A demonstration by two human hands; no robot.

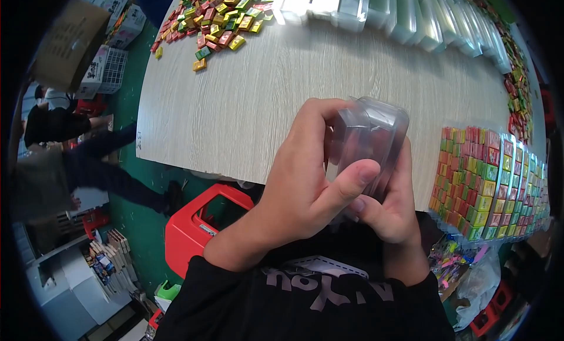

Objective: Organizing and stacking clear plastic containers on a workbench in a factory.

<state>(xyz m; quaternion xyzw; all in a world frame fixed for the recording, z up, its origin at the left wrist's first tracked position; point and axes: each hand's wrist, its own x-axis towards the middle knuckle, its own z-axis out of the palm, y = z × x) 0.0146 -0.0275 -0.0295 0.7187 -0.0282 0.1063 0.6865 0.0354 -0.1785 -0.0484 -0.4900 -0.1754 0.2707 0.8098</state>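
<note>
Between my two hands, above the near edge of the table, is a clear plastic box (376, 129), tilted and see-through. My left hand (320, 170) is wrapped round its left side, thumb across the front. On the right side my right hand (390, 209) grips the same box, its thumb low near the left thumb; its other fingers are mostly hidden behind the plastic. What I hold may be more than one nested piece; I cannot tell. To the right stand rows of packed small red, yellow and green wrapped pieces (490, 185) in clear boxes.
A pile of loose wrapped pieces (220, 17) lies at the table's far left. Clear plastic boxes (405, 17) line the far edge, with more loose pieces (518, 100) at far right. A red stool (191, 223) stands left of me. A person (64, 164) is at the left, near cartons (73, 44).
</note>
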